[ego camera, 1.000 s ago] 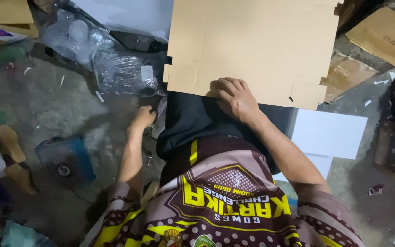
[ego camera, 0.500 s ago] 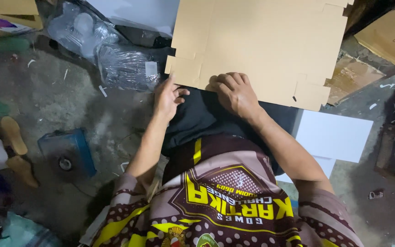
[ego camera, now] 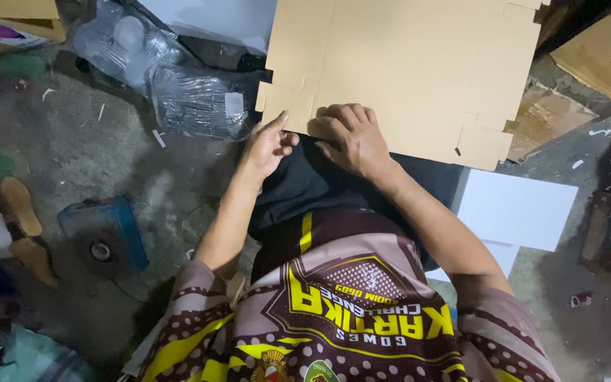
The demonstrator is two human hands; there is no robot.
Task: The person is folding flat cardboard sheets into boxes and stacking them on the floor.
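Filling the upper middle of the frame, the flat die-cut cardboard sheet looks light, stiff yet bendable, best gripped along its near edge. The right hand presses there, fingers curled; the left hand touches the lower-left flap, loosely spread.

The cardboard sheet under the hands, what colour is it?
The cardboard sheet is plain light brown, unprinted. The head view, the only one, shows it well.
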